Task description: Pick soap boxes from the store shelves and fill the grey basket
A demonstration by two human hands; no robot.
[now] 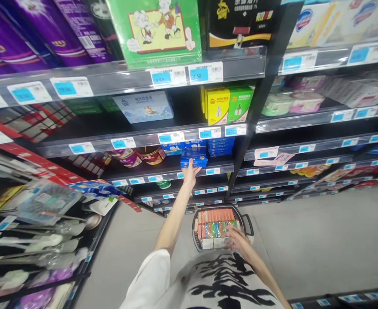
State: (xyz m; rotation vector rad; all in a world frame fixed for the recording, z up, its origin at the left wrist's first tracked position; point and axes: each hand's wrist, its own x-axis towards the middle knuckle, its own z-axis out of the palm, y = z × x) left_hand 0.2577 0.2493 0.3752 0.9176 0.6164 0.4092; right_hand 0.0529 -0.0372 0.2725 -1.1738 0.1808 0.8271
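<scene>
My left hand (190, 172) reaches up to a low shelf and its fingers are on a stack of flat blue boxes (194, 159) at the shelf's front edge. My right hand (236, 238) rests down in a dark shopping basket (249, 223) that stands on the floor, its fingers spread over the packs inside. The basket holds rows of orange and red packs (215, 215) and some white ones near my hand. More blue boxes (221, 146) are stacked to the right on the same shelf.
Store shelves with blue price tags rise in front. Yellow and green boxes (229, 104) sit one shelf up, a green cartoon box (158, 28) and purple cans (31, 30) above. Round tins (143, 155) stand left of the blue boxes. A rack of utensils (40, 240) is at left. Grey floor (320, 240) extends right.
</scene>
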